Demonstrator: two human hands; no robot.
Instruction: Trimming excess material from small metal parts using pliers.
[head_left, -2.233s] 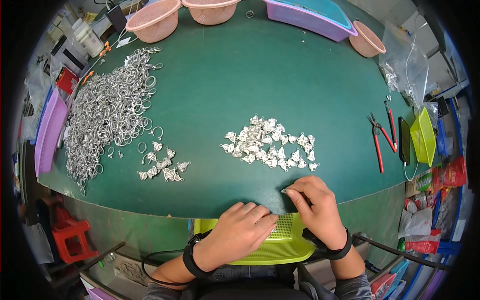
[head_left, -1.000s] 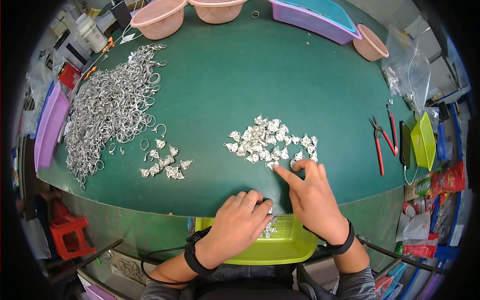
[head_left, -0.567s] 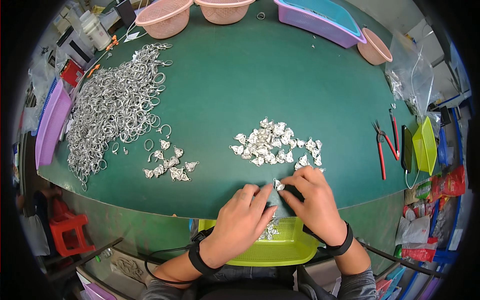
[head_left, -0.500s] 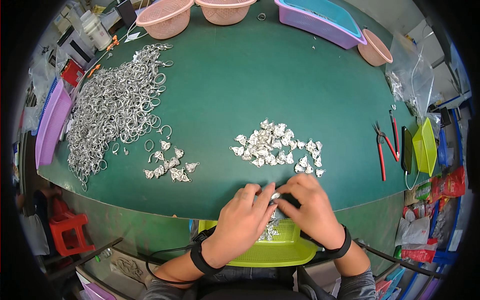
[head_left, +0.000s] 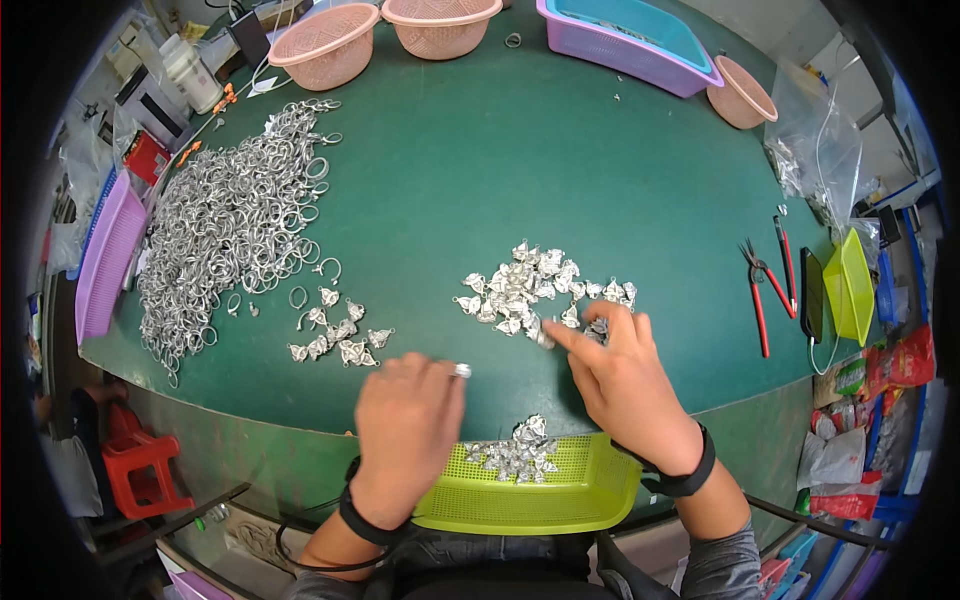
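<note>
My left hand (head_left: 408, 415) is over the table's front edge, fingers curled and slightly blurred. A small silver metal charm (head_left: 461, 370) shows at its fingertips, pinched there. Off to the right, my right hand (head_left: 640, 390) reaches palm down over the near right side of a pile of similar silver charms (head_left: 525, 285). Its index finger stretches out to a blurred charm at the pile's near edge, and the other fingers are spread. Below the table edge, between my forearms, a yellow-green basket (head_left: 530, 515) holds a heap of charms (head_left: 520, 455).
A large heap of silver rings (head_left: 230, 210) covers the left of the green table (head_left: 430, 150). Beside it lies a small group of charms (head_left: 340, 330). Red-handled pliers (head_left: 760, 290) lie at the right. Pink baskets (head_left: 325, 50) and a purple basket (head_left: 630, 50) stand along the back.
My hands, which were together above the basket, have parted. The left has gone left with a charm; the right has moved forward to the charm pile. More of the basket shows.
</note>
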